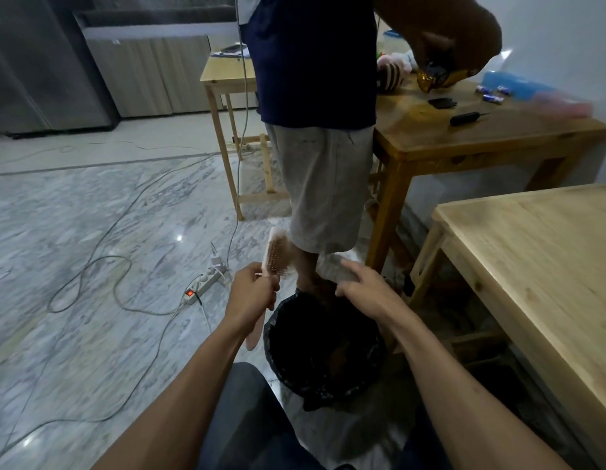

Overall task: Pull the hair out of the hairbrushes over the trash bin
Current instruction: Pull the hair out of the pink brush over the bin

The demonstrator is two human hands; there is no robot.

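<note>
Head view: pink plastic paddle hairbrush (273, 257), long axis upright, gripped mid-handle in closed left hand (252, 290) beside black-lined trash bin (323, 347). Right hand (362, 286), open and empty, lay just right of bristles, nearer.

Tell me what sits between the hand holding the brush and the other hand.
In the head view, nothing solid: between the left hand gripping the pink hairbrush and the open right hand is a bare gap, with the trash bin just below.

Pale pink hairbrush (273, 254), black-lined trash bin (323, 347), grey-veined marble floor (91, 232), light wooden table (545, 266)
</note>
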